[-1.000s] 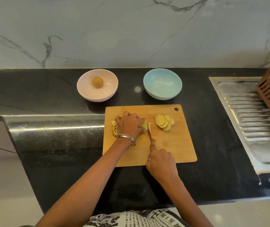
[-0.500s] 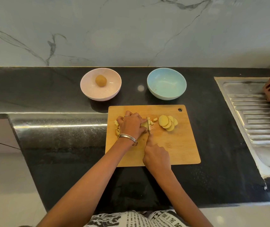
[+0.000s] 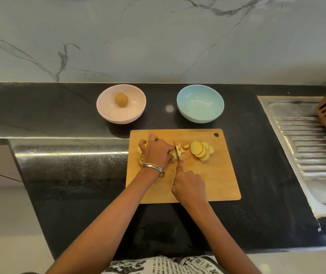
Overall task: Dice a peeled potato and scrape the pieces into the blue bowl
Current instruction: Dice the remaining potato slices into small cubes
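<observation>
Dicing potato [image 3: 173, 152], perhaps five slices [image 3: 201, 150], two bowls [image 3: 200, 103]

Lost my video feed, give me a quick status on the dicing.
Left hand holds potato on board; right hand grips knife, cutting. Slices wait. Blue bowl empty, path clear.
</observation>
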